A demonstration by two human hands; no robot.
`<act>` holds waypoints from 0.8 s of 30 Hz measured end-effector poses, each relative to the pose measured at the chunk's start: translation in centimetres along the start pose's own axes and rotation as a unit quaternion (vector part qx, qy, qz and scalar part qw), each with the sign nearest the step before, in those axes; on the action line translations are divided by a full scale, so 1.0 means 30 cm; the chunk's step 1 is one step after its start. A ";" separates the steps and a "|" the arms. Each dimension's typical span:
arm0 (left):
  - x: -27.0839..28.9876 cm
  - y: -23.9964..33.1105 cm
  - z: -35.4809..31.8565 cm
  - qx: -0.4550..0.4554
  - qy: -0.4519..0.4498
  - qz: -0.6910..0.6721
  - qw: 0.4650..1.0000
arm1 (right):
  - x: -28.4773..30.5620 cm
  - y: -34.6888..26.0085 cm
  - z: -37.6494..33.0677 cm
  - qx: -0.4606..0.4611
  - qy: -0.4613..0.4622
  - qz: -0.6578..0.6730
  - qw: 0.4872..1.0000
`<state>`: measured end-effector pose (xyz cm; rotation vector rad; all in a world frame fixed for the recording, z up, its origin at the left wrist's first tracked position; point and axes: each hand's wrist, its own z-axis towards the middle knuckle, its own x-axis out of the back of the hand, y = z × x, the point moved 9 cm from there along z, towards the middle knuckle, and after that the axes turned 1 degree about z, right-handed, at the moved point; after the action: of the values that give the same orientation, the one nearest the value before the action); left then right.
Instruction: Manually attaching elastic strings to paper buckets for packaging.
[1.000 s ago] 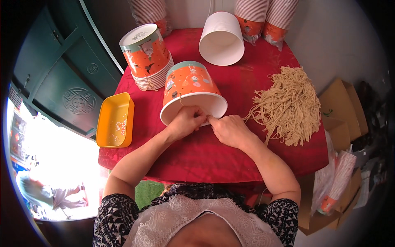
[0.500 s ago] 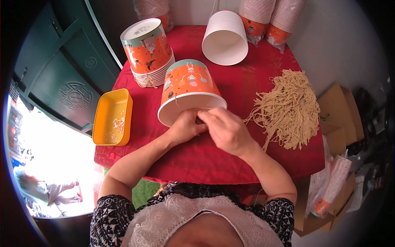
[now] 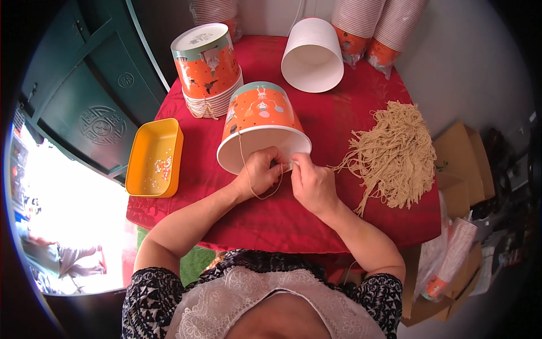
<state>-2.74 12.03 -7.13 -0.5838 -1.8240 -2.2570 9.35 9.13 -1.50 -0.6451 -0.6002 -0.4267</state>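
A paper bucket (image 3: pixel 265 110), orange with a grey-green band and cartoon figures, lies tilted with its white mouth toward me. My left hand (image 3: pixel 261 172) is closed at the near rim, its fingers partly inside the mouth. A thin tan cord (image 3: pixel 241 151) comes off the rim at the upper left, loops down across my left hand and rises to my right hand (image 3: pixel 313 183). That hand pinches the cord at the near right of the rim. The fingers cover the spot where cord and rim meet.
A yellow tray (image 3: pixel 141 189) with small pale and reddish beads stands left. A heap of tan cords (image 3: pixel 395 158) lies right. Behind are stacked upturned buckets (image 3: pixel 209 73), a white-mouthed bucket (image 3: pixel 313 62) on its side and wrapped bucket stacks (image 3: pixel 389 34). Cardboard boxes (image 3: pixel 463 158) stand beyond the red-covered table (image 3: pixel 361 231).
My right hand has dropped and moved slightly right, its fingers now pinching lower at the rim. The cord now hangs in a visible loop over my left hand, which stays at the rim.
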 end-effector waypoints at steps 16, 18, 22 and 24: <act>-0.014 -0.009 0.014 0.038 -0.032 -0.021 0.999 | -0.046 0.075 0.009 -0.004 -0.019 0.010 1.000; -0.017 0.002 0.025 0.042 -0.034 -0.023 0.998 | -0.051 0.096 0.013 -0.008 -0.017 0.009 1.000; -0.026 -0.010 0.035 0.087 -0.033 -0.053 0.994 | -0.053 0.117 0.018 -0.026 -0.024 0.014 0.999; -0.025 -0.011 0.036 0.104 -0.034 -0.060 0.992 | -0.053 0.116 0.019 -0.030 -0.035 0.010 0.999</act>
<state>-1.97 13.07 -7.56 -0.5318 -2.1482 -2.1041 9.81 12.35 -3.64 -0.7241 -0.6485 -0.4068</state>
